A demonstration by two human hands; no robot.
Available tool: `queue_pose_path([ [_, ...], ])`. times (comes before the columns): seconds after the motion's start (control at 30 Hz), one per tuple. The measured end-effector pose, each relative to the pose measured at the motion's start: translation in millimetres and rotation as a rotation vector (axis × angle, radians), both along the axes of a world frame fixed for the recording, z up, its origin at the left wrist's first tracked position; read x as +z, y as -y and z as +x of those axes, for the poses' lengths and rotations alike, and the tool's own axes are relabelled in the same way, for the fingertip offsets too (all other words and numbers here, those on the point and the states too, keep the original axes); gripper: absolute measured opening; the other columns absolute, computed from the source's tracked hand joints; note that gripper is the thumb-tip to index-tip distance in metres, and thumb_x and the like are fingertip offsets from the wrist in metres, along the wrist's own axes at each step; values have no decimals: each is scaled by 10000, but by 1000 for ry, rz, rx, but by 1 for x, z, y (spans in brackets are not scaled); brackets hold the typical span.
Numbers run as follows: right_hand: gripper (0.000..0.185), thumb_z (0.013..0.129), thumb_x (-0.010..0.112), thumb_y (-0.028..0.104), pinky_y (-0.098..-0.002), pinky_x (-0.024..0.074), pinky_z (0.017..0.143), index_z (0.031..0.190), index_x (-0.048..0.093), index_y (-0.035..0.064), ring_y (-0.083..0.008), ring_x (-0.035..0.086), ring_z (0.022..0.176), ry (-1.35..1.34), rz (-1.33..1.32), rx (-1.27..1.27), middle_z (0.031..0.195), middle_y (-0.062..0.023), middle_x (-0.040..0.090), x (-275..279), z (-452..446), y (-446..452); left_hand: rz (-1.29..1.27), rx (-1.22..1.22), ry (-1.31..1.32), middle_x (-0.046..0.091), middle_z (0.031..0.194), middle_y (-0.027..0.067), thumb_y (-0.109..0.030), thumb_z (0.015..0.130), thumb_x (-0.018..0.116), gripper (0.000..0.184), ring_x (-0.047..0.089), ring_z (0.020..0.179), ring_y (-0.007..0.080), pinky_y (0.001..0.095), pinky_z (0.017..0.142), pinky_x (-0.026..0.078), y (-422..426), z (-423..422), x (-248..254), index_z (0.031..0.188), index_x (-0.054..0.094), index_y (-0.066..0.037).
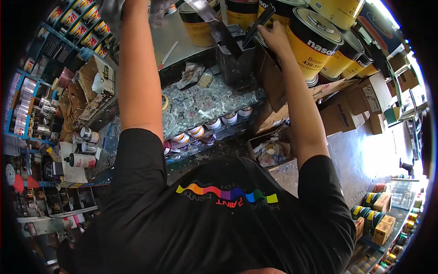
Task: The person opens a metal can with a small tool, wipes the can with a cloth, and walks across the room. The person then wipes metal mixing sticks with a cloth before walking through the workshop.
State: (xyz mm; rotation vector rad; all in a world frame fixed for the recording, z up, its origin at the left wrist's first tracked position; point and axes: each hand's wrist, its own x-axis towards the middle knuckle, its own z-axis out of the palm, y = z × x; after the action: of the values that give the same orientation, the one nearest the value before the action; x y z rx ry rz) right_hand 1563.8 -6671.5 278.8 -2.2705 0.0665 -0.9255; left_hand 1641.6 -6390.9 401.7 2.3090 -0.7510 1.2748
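Observation:
At the top edge, my left forearm reaches forward, and my left hand (122,5) is mostly cut off; its fingers are hidden. Beside it is blurred grey material (157,13), perhaps a rag or glove. My right hand (274,37) is closed around a black flat-handled tool (259,26), whose lower end slants to the rim of a dark square container (235,64). A shiny dark metal strip (205,13) slopes down from the top edge into the same container's mouth. What is inside the container cannot be made out.
Yellow-and-black Nason cans (310,48) crowd the right, beside cardboard boxes (340,114). The paint-spattered bench (205,98) bears a crumpled rag (190,74) and a roll of tape (164,102). A white stick-like tool (169,55) lies on the metal top. Small cans (212,124) line a lower shelf.

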Motion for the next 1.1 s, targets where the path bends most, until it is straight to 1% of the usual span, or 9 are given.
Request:
queue_pose_path([
  [0.07,427,884,680,343,-445,508,859,1133,633,-1,-370,672,999,-95,29,76,1034,-231,693,28,7,-6,29,12,-28,658,1178,142,-243,915,619,295,603,1119,288,358,971,458,12,5,-1,1139,675,-61],
  [0.17,401,878,692,352,-437,514,830,1054,650,-6,-360,684,942,-29,-38,170,984,-228,701,3,67,16,61,25,-53,659,1179,137,-253,917,612,297,605,1117,285,359,969,459,27,8,0,1139,674,-66],
  [0.27,413,866,711,360,-433,519,800,1049,658,-7,-355,687,876,-133,21,277,932,-222,706,7,87,25,92,25,-76,660,1181,133,-262,919,605,299,606,1114,282,360,966,461,37,9,0,1139,673,-71],
  [0.37,413,837,738,344,-414,524,771,1018,671,-22,-349,684,832,-177,-240,401,894,-216,707,12,97,24,117,22,-87,660,1183,129,-272,920,598,301,608,1112,279,360,964,463,47,10,0,1138,671,-77],
  [0.47,374,799,753,296,-419,528,774,972,691,-30,-362,687,863,-457,-473,401,921,-223,707,28,71,15,135,9,-99,661,1184,124,-281,922,591,304,609,1109,276,361,962,464,59,9,-1,1138,670,-82],
  [0.57,328,768,738,245,-436,530,804,940,702,-32,-390,681,910,-490,-384,276,958,-235,704,25,61,9,153,-15,-111,662,1186,120,-291,924,584,307,611,1107,273,361,960,466,73,9,-5,1138,668,-88],
  [0.87,304,752,700,255,-443,540,824,938,718,15,-390,683,931,-229,-133,26,931,-234,706,19,26,4,255,-158,-106,665,1190,107,-319,929,563,316,616,1100,264,363,953,471,127,-6,-13,1137,664,-104],
  [0.97,330,760,687,294,-437,544,817,949,725,26,-384,691,900,-126,-130,79,916,-222,712,33,4,0,295,-216,-106,666,1192,103,-329,931,555,319,617,1098,261,363,950,473,149,-11,-13,1136,663,-110],
  [1.1,362,761,675,318,-411,548,807,972,728,28,-362,700,863,35,-181,-58,889,-197,721,47,9,12,315,-280,-107,667,1194,97,-341,933,546,324,619,1094,257,364,947,475,165,-19,-15,1136,661,-117],
])
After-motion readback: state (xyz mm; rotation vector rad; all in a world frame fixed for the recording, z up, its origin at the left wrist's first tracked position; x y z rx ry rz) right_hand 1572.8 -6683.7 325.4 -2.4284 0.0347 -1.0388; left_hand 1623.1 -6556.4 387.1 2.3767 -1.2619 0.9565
